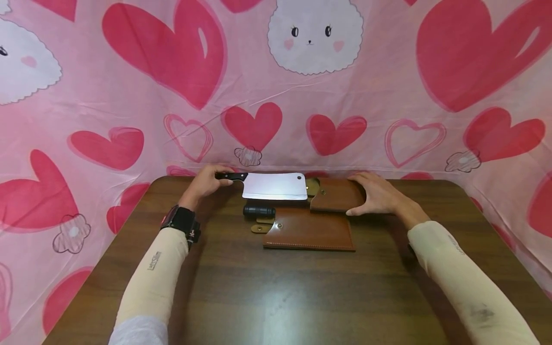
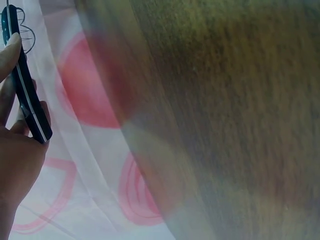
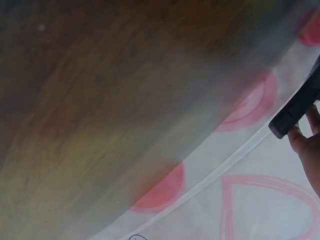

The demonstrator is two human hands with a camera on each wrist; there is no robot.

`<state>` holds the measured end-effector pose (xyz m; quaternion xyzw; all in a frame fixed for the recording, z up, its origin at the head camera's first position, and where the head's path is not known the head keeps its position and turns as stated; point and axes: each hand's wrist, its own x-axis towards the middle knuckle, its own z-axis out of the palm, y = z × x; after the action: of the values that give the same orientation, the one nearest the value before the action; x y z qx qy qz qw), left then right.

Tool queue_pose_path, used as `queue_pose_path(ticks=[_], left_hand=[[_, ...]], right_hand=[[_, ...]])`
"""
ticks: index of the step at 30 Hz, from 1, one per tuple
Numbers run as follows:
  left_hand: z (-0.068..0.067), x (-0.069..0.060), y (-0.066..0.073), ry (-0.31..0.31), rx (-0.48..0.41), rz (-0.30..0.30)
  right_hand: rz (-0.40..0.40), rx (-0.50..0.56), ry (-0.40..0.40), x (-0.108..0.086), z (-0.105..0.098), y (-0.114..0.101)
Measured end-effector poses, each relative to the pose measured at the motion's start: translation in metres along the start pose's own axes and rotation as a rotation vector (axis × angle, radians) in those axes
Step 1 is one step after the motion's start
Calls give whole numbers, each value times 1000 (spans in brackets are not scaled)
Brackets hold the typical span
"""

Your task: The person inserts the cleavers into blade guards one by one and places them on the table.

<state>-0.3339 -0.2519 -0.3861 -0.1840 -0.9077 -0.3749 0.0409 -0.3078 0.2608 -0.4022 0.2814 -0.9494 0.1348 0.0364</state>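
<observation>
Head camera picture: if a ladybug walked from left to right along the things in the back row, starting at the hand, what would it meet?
Left hand, shiny knife blade, far brown case, right hand.

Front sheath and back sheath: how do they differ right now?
The front sheath lies on the table with no hand on it; the right hand grips the back sheath. The front sheath's left end is near a black ridged piece; the back sheath's left end faces the cleaver. Both are brown, each with a round snap near the left end.
</observation>
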Motion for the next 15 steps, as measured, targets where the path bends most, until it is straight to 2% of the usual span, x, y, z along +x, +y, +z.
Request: queue_pose_path(ticks=[7,15], left_hand=[[1,0,0,14,-15,85],[-1,-2,5,-2,-21,85]], right_hand=[[-40,0,34,-3,-3,-7],[-48,9,56,-5,-5,-12]])
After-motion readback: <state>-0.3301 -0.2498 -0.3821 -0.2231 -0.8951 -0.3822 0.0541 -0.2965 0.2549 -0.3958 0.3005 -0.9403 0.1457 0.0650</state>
